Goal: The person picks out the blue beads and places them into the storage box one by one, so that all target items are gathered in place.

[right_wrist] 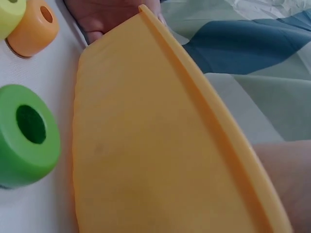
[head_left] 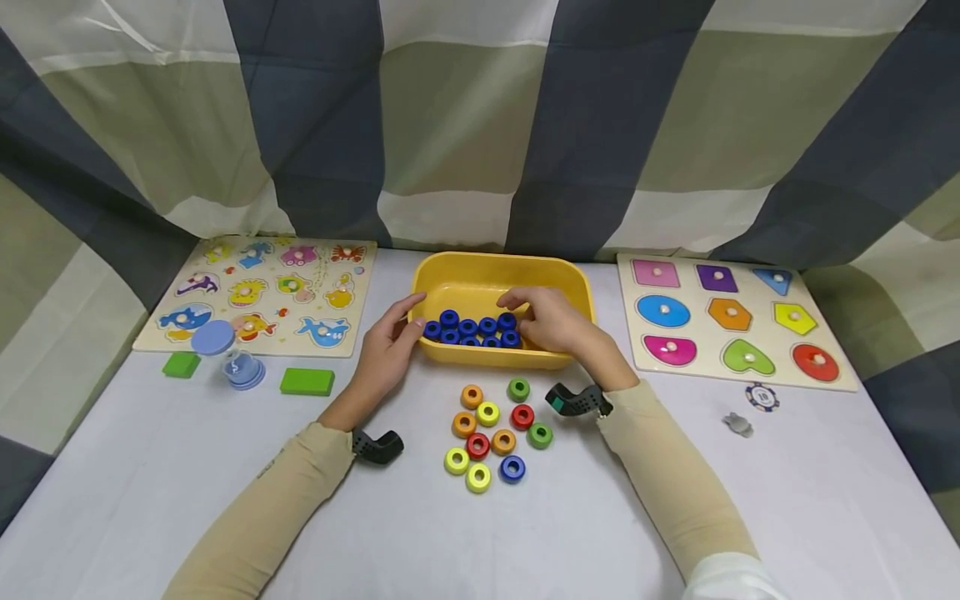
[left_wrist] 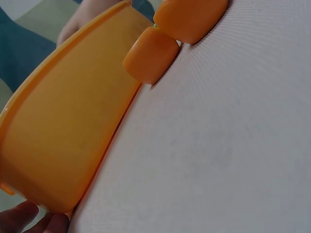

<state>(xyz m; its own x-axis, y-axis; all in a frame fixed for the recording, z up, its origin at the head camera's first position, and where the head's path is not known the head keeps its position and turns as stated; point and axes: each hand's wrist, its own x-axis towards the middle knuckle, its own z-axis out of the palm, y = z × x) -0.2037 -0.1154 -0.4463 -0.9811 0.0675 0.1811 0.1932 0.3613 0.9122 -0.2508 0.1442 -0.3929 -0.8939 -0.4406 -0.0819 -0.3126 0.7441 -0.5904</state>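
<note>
A yellow plastic bin (head_left: 495, 357) stands at the back middle of the table, with several blue rings (head_left: 467, 327) in rough rows along its near side. At the bin's left end is my left hand (head_left: 386, 346), its fingertips against the end wall and rim. My right hand (head_left: 551, 321) reaches over the right part of the bin, index finger stretched left above the floor, the other fingers beside the rightmost blue rings. Its fingertips are partly hidden. In the right wrist view, the bin's outer wall (right_wrist: 146, 136) blocks the rings inside.
In front of the bin lie loose orange, yellow, red and green rings and one blue ring (head_left: 512, 469). An animal puzzle board (head_left: 225, 333) is at left, near green blocks (head_left: 307, 382) and a sand timer (head_left: 243, 367). At right are a shape puzzle board (head_left: 705, 350), a chip (head_left: 762, 397) and a small grey piece (head_left: 738, 424).
</note>
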